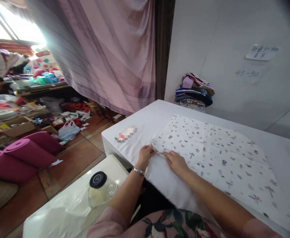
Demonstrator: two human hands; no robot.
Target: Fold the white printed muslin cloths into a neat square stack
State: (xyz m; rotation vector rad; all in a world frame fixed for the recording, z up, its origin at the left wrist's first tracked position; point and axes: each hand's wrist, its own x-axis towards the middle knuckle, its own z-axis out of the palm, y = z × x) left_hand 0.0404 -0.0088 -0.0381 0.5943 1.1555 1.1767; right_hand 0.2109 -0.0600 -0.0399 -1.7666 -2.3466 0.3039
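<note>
A white cloth (216, 155) printed with small grey, green and brown motifs lies spread over the white-covered table (142, 119). At its near left corner, my left hand (145, 155) has its fingers closed on the folded edge. Just to the right, my right hand (176, 162) rests on the same edge, with thumb and fingers pinching the layers. The cloth looks layered along this edge, though the fingertips partly hide it. A silver bracelet circles my left wrist.
Left of me, a white side table (60, 201) holds a clear jar with a black lid (98, 180). A blurred-out item (125, 134) lies on the main table. Folded clothes (194, 91) are stacked by the wall. Pink rolls (23, 152) and clutter cover the floor at left.
</note>
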